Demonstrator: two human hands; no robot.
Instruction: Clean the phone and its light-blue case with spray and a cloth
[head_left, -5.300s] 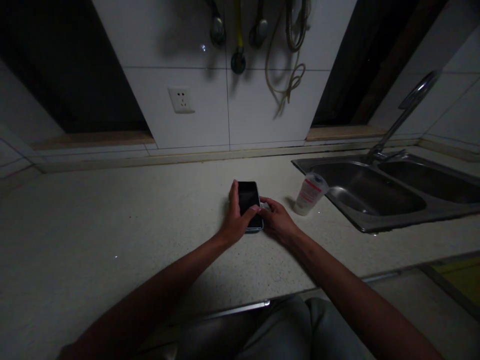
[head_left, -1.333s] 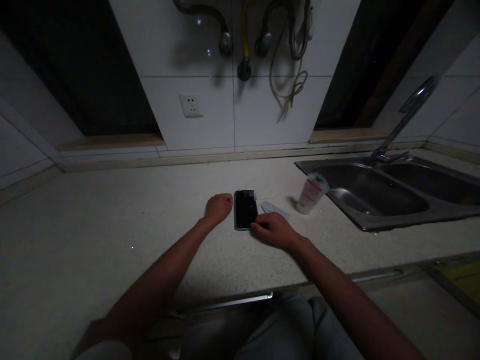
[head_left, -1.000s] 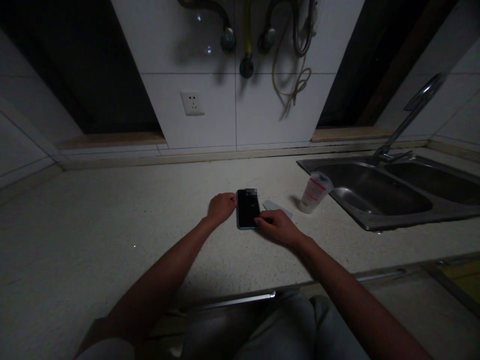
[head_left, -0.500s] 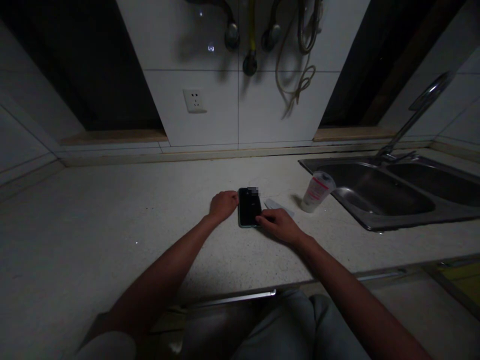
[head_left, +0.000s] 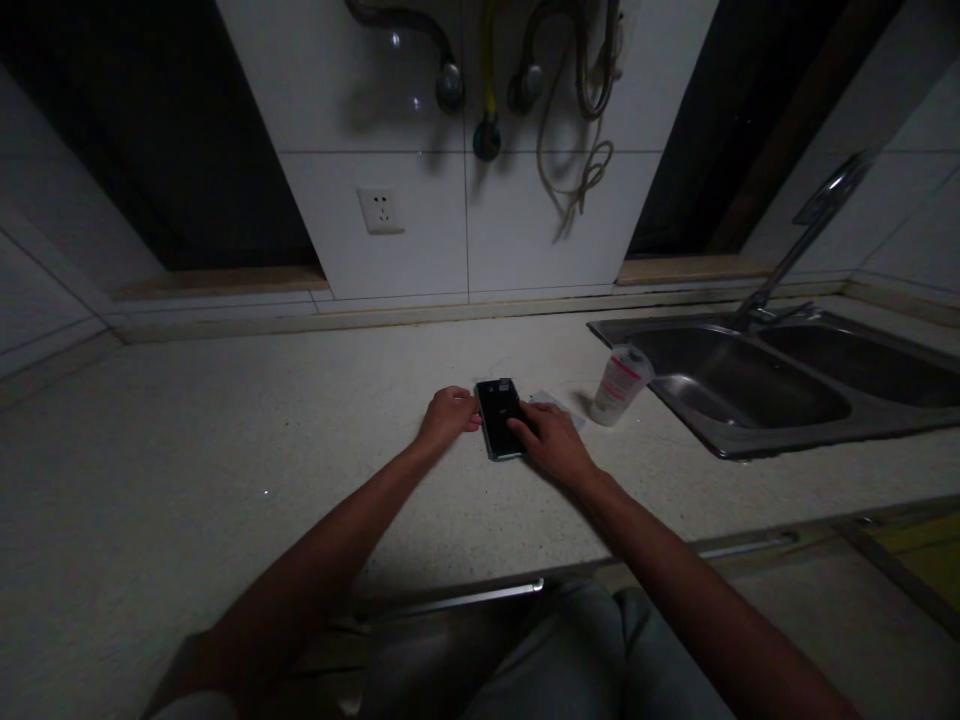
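Note:
A dark smartphone (head_left: 500,425) with a pale rim lies on the countertop, its black face up and slightly turned. My right hand (head_left: 556,440) grips its right side, thumb over the lower face and fingers along the edge. Close against the phone's left edge is my left hand (head_left: 448,415), its fingers curled; whether something thin is pinched in them is hidden. Partly behind my right hand lies a flat pale sheet or card (head_left: 559,405). A clear plastic cup (head_left: 621,385) with pink print leans to the right beyond it.
The speckled white countertop (head_left: 300,420) runs along a tiled wall. At right is a double steel sink (head_left: 750,385) with a tall faucet (head_left: 799,235). A wall socket (head_left: 382,211), pipes and a looped cord (head_left: 581,180) are above the counter. A drawer handle (head_left: 472,598) sits below the front edge.
My right hand has moved up along the phone's edge, with its thumb further over the face. The phone has turned slightly. My left fingers have shifted a little lower along its left side.

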